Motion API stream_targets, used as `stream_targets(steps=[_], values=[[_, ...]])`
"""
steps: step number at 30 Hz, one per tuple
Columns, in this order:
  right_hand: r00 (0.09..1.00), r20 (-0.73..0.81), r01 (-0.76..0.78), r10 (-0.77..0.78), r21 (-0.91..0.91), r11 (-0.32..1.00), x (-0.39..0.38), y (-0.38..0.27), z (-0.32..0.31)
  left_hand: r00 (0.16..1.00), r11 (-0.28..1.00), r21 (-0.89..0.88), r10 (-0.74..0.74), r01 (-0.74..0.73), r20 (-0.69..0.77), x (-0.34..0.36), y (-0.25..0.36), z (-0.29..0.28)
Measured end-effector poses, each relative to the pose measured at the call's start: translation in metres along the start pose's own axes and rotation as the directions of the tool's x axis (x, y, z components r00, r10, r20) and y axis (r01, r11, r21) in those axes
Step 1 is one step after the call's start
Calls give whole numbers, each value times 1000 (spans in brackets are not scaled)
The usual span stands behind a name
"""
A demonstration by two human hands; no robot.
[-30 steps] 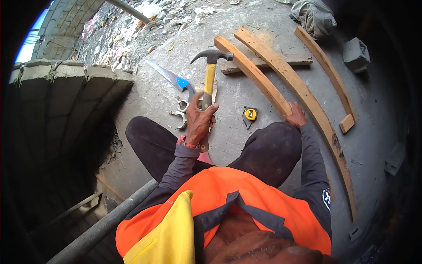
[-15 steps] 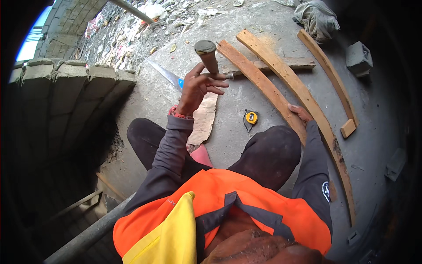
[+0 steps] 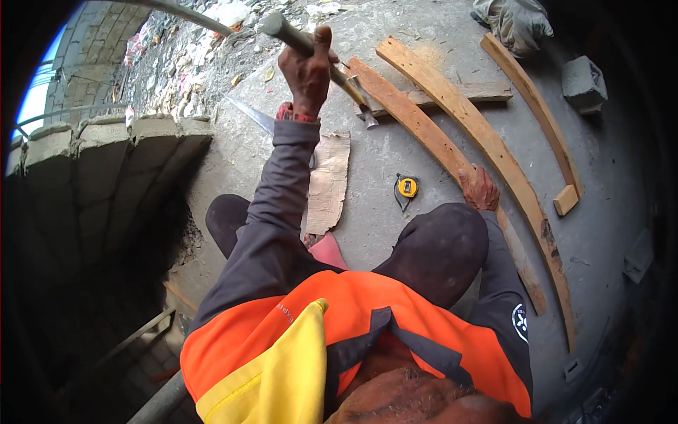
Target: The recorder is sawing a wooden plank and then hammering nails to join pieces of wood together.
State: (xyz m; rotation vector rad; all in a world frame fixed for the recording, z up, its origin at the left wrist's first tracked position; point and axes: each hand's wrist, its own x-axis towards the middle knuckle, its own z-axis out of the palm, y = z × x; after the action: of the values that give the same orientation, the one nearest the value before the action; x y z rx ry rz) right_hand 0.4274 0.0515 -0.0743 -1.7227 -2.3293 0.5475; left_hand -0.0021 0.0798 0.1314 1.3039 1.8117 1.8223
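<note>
My left hand (image 3: 305, 74) is closed around the handle of a hammer (image 3: 349, 88). The hammer's metal head points away to the right, close to the far end of a curved wooden plank (image 3: 417, 121). A small thin nail-like piece sticks out at that end. Farther down the same plank, my right hand (image 3: 480, 189) grips it. The plank's far part lies across a straight wooden board (image 3: 462, 93) on the ground. A second curved plank (image 3: 462, 113) lies just to the right, also crossing the board.
A third curved plank (image 3: 533, 92) and a small wood block (image 3: 566, 200) lie at right. A yellow-black tape measure (image 3: 407, 187) rests before my knees. Left are a torn cardboard piece (image 3: 328, 180), a saw blade (image 3: 248, 112) and a block wall (image 3: 106, 138). A concrete block (image 3: 585, 85) stands far right.
My left hand has risen and turned, swinging the hammer head down toward the plank's end. The held plank's near end has come into view, and my right hand now lies over its top.
</note>
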Motion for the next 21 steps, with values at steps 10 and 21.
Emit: stream_targets(steps=[10, 21], values=[[997, 42, -65, 67, -37, 997, 2, -5, 0, 919, 949, -309, -175, 63, -352, 59, -83, 37], [996, 61, -67, 68, -22, 998, 4, -1, -1, 890, 915, -404, -178, -8, -421, 79, -88, 27]])
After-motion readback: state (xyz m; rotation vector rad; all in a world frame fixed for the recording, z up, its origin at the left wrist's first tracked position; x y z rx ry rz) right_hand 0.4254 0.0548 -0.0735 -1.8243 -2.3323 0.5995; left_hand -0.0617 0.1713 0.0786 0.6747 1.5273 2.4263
